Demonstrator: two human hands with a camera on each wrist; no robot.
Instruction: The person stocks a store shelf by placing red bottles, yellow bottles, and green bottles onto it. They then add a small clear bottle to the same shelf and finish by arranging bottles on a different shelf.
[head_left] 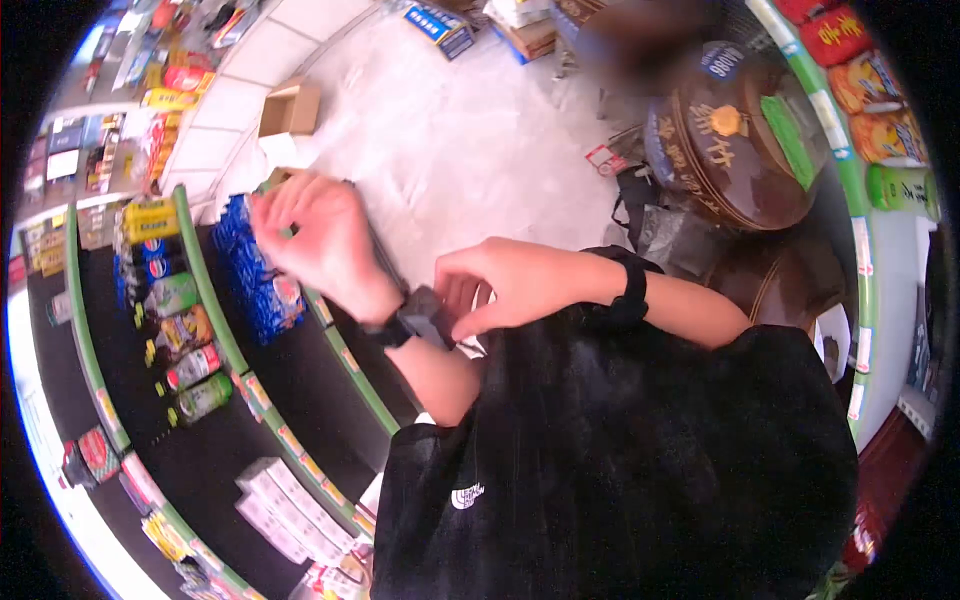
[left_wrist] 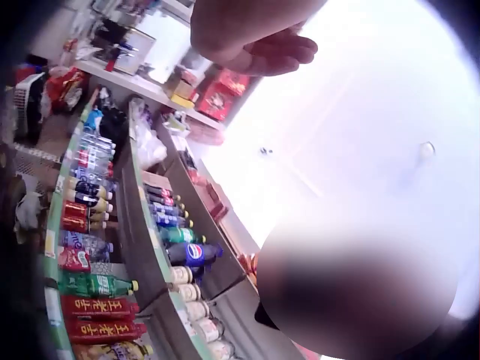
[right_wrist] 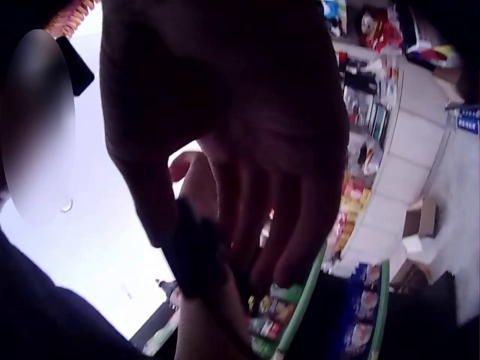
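My left hand [head_left: 325, 235] is raised over the shelves at left in the head view, its fingers loosely bent and nothing in them. Around that wrist is a black strap bearing a dark wrist camera [head_left: 430, 315]. My right hand [head_left: 510, 280] reaches across to it, thumb and fingers curled about the camera. From the right wrist view, the right hand [right_wrist: 232, 112] is a dark shape, with thumb and fingers on either side of the black strapped device [right_wrist: 193, 251]. The left hand [left_wrist: 259, 37] shows at the top of the left wrist view, well above the bottle shelves.
Green-edged shelves [head_left: 240, 360] at left carry drink bottles [head_left: 190, 370], blue packs [head_left: 255, 275] and white boxes [head_left: 290, 510]. Large brown jars [head_left: 735, 150] stand at right, near snack packs [head_left: 885, 100]. An open cardboard box [head_left: 290, 108] lies on the pale floor [head_left: 450, 150].
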